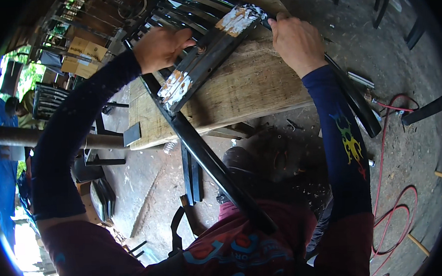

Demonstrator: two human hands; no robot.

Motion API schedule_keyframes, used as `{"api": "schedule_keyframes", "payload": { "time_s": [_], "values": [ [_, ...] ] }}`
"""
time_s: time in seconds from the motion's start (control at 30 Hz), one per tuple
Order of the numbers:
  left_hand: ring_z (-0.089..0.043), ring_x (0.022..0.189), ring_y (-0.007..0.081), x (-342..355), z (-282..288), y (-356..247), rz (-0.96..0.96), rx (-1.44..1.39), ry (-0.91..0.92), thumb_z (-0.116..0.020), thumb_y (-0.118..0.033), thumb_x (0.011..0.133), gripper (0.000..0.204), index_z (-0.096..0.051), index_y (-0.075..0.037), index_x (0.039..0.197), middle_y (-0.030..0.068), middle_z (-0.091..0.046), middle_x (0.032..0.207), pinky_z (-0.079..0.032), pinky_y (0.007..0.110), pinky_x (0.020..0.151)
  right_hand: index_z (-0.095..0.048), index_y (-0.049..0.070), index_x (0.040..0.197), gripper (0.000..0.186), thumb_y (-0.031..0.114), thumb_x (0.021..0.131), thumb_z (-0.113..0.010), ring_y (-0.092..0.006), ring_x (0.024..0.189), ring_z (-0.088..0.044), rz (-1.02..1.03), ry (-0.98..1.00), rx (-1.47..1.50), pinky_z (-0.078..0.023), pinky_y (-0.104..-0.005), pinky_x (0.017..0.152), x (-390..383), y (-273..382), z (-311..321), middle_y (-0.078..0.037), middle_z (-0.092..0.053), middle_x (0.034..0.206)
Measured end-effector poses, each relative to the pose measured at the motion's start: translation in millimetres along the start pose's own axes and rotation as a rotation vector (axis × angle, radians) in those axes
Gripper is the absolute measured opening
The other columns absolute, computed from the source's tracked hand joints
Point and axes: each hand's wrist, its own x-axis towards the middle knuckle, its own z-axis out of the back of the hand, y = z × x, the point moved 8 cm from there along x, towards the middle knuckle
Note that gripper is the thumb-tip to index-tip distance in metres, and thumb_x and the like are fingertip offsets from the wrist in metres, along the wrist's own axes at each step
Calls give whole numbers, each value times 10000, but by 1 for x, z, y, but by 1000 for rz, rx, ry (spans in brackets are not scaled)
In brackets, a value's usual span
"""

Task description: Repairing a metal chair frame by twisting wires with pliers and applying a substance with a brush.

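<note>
cardboard boxes (pixel 82 55) | upper left, behind rack | tan, rectangular | probably two stacked

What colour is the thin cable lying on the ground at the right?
Red; the thin cable shows best in the head view, looped on the dirt ground.

The frame (pixel 207 158) is glossy black-painted metal, and its flat bar (pixel 211 51) carries rough, chalky patches of white filler with rusty orange spots. The table (pixel 243 87) is bare, pale wood with a coarse, weathered grain. The floor (pixel 405 38) is dusty matt concrete, and the red cable (pixel 390 214) looks smooth plastic.
</note>
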Motion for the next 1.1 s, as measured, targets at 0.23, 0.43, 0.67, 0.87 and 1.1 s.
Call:
{"api": "schedule_keyframes", "payload": {
  "time_s": [0.23,0.43,0.67,0.87,1.1],
  "values": [
    [-699,731,372,-1,-3,-17,419,-63,-108,-532,-223,1000,264,-666,-4,940,216,-673,752,-560,442,662,-665,19,1211,418,80,798,-688,-332,1117,-595,218,-277,319,-523,-474,906,-38,86,25,-161,-628,1216],
    [-687,522,238,3,-19,-20,1004,-905,191,-497,-284,1030,332,-600,28,984,125,-636,701,-530,347,365,-687,-44,1118,343,-35,792,-582,-374,853,-707,34,-322,827,-566,-424,794,-27,114,38,-220,-715,894],
    [-739,924,302,-83,28,15,832,-622,-398,-596,-418,981,431,-740,-49,1151,204,-751,981,-588,387,857,-688,29,1056,187,98,911,-593,-444,893,-674,110,-261,397,-546,-509,794,11,134,94,-248,-691,931],
    [-718,1018,307,-104,-17,-38,762,-723,-312,-760,-527,822,503,-773,-77,1046,147,-754,1043,-556,382,911,-604,0,1212,352,270,986,-607,-360,1073,-641,994,239,-110,-524,-457,903,8,193,76,-172,-641,1108],
    [-731,998,297,-91,-14,-47,982,-620,-127,-891,-524,668,610,-768,-26,999,161,-758,991,-582,383,878,-716,-24,843,448,364,1005,-562,-384,864,-703,1094,565,-492,-561,-456,808,16,223,34,-207,-702,827]
  ]
}}
